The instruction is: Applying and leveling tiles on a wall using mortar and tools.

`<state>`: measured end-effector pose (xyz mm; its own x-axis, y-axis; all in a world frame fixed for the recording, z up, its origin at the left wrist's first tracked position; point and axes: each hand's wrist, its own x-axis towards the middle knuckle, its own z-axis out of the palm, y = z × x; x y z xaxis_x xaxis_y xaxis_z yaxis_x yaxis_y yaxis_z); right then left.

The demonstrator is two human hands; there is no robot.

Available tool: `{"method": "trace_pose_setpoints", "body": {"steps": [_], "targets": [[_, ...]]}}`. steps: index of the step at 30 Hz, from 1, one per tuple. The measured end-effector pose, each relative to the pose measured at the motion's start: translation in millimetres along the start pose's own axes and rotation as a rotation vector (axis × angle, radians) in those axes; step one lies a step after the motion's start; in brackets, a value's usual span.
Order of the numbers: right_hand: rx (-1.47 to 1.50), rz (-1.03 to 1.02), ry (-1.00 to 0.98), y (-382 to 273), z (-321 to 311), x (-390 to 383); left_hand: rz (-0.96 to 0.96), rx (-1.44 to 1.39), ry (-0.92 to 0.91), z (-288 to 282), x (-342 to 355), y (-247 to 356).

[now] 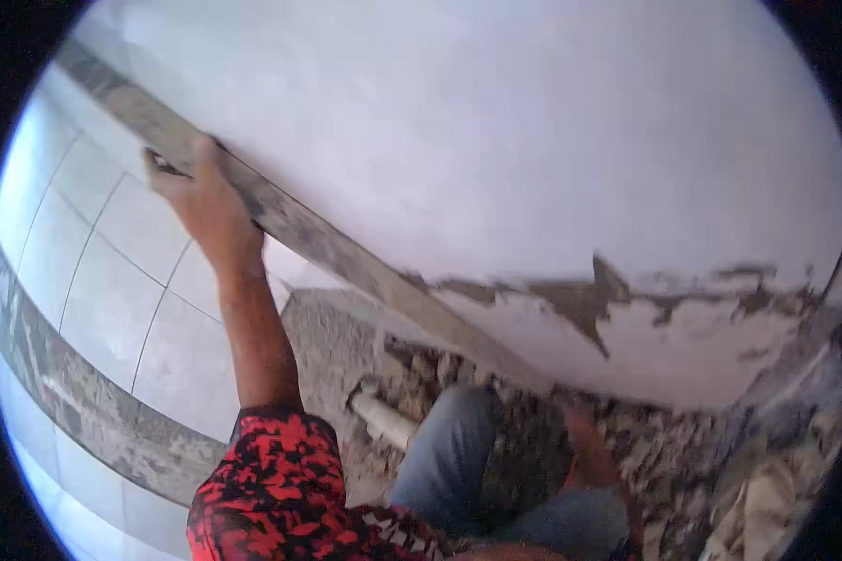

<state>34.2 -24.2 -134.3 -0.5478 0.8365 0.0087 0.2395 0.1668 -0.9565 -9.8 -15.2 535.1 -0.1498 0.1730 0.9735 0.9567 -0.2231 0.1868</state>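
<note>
A long, flat straightedge bar (318, 234), smeared with grey mortar, slants from the upper left down to the lower middle along a white wall. High on the bar, my left hand (210, 210) is closed around it, its thumb and fingers at the two edges. My right hand (585, 435) is low down at the bar's lower end, touching or very near it. Its fingers are blurred and dim, so their grip is unclear. Both my bent knees show below, in blue jeans (449, 439).
White floor tiles (122, 252) lie at the left, crossed by a grey mortar-stained strip (131, 421). A pale pipe (384, 418) sticks out among broken rubble (664, 449) by my knees. Rough, chipped plaster (580, 304) marks the wall's lower part. A beige cloth-like heap (762, 505) is at the lower right.
</note>
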Motion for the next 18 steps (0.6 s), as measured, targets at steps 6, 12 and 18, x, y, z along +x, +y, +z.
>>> {"method": "trace_pose_setpoints", "body": {"steps": [6,12,18], "targets": [[0.309,0.126,-0.156,-92.6,-35.1,-20.6,0.222,0.183,0.022,-15.6,-0.2,-8.5],[0.416,0.140,-0.209,-83.5,-42.6,-20.3,0.207,0.199,0.021,-3.8,-10.4,-15.2],[0.717,-0.010,-0.187,-77.0,-56.0,-13.4,0.242,0.289,0.084,8.2,4.4,-21.0]]}}
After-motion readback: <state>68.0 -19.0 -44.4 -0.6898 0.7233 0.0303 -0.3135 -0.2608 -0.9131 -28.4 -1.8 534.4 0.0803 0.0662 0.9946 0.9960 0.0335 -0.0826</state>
